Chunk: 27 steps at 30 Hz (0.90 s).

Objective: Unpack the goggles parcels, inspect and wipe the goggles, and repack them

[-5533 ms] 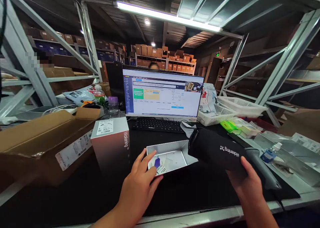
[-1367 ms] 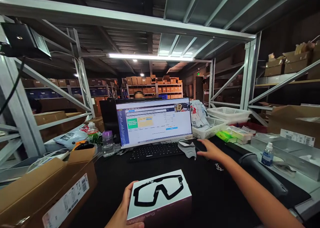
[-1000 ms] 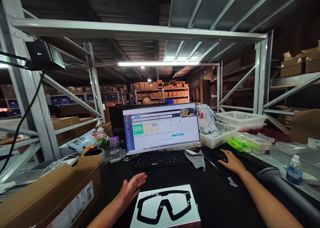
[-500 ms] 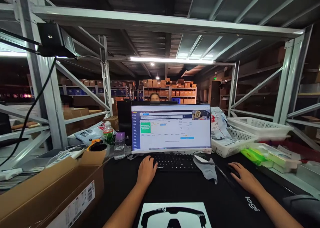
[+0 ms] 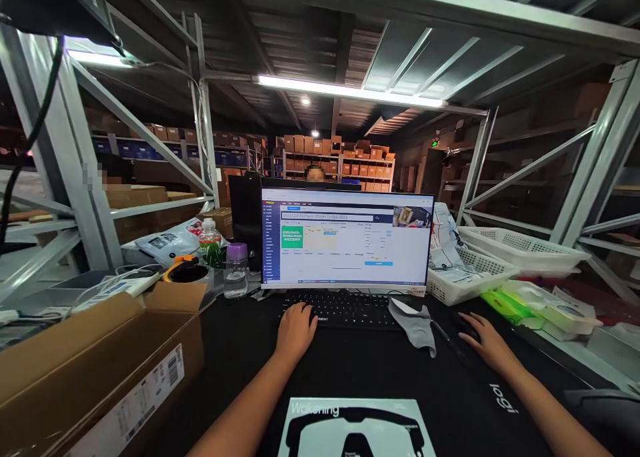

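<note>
My left hand (image 5: 295, 329) lies over the left end of a black keyboard (image 5: 355, 311), fingers stretched out on the keys and holding nothing. On the dark desk mat to the right, my right hand (image 5: 484, 340) rests over a black computer mouse (image 5: 465, 327), which its palm and fingers mostly cover. Behind the keyboard stands a monitor (image 5: 335, 270) showing a web page with a green square. A grey cloth (image 5: 419, 330) lies by the keyboard's right end, with a white object partly on it. In front of me is a flat white box (image 5: 350, 410) printed with dark eyewear.
An open cardboard box (image 5: 110, 363) fills the left side. Beyond it stand a purple-capped bottle (image 5: 236, 280), a green-labelled bottle (image 5: 210, 247) and a tape roll (image 5: 187, 271). White baskets (image 5: 465, 290) and a green packet (image 5: 505, 308) sit at right. Two people are partly visible beyond.
The camera view has tilted and shifted slightly, so more of the eyewear box shows. Both hands stay in about the same places on the keyboard and mouse.
</note>
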### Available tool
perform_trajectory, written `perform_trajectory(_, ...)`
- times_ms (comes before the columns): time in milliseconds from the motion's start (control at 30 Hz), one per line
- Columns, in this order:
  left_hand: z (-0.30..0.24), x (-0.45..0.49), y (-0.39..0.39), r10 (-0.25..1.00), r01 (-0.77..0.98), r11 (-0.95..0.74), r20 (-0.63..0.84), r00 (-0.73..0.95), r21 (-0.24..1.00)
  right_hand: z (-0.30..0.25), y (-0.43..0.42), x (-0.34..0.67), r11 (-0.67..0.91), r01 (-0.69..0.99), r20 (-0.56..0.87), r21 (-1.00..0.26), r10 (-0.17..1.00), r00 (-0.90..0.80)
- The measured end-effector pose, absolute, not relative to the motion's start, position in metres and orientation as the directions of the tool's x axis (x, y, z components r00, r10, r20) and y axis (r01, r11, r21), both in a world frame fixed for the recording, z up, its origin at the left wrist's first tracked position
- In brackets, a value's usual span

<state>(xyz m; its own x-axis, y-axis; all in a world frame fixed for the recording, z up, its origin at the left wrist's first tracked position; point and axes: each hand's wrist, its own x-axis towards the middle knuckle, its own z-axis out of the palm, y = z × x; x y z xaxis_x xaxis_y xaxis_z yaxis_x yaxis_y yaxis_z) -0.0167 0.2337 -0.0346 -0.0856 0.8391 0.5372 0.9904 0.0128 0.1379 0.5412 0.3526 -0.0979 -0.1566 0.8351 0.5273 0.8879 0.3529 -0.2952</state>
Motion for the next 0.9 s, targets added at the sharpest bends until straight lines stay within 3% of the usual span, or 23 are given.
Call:
perform_trajectory(367, -0.0285, -0.013, 0.226, 0.843, 0.994, 0.02, 0.532, -0.076, 0.111, -0.1008, 0.3513, 0.5371, 0.369, 0.879, 0.559, -0.301, 0.815, -0.15)
perform_trajectory(900, -0.0286, -0.0154, 0.2272, 0.854, 0.979, -0.005, 0.51, -0.102, 0.204, -0.0959, 0.3463, 0.5362, 0.362, 0.881, 0.545, -0.305, 0.825, -0.151)
